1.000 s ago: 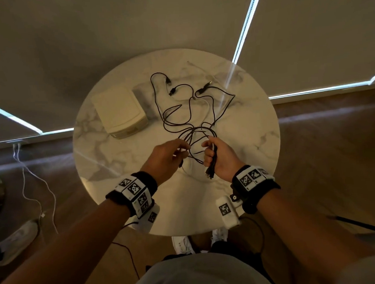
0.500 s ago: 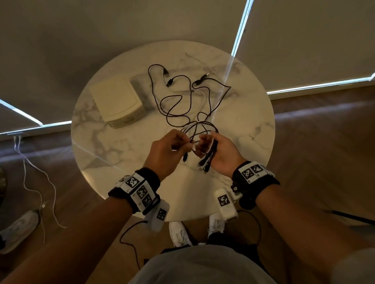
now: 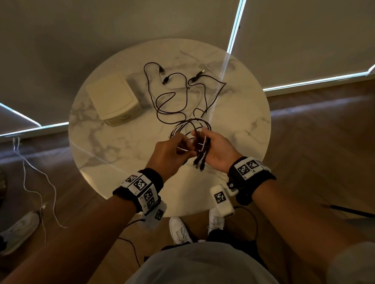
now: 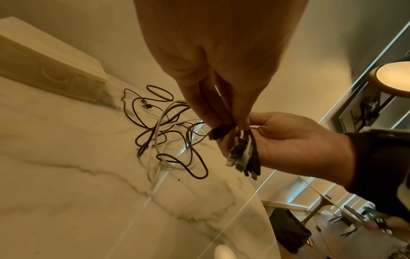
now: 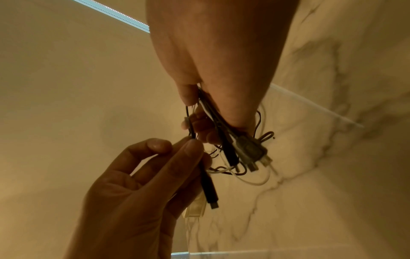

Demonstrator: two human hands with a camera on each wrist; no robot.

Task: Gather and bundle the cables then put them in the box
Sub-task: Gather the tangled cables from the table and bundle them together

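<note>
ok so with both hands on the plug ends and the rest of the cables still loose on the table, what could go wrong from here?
1. The right hand holds several plugs loosely fanned; one could slip out while the left hand adds another.
2. The cables lie crossed on the table, so pulling may knot them.
3. Dragged loops could snag the box, which looks closed.

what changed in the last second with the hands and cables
The left hand closed in on the right hand and now pinches a plug beside the plug ends the right hand grips. More cable has been drawn toward the hands. The box on the table stayed put, lid closed.
</note>
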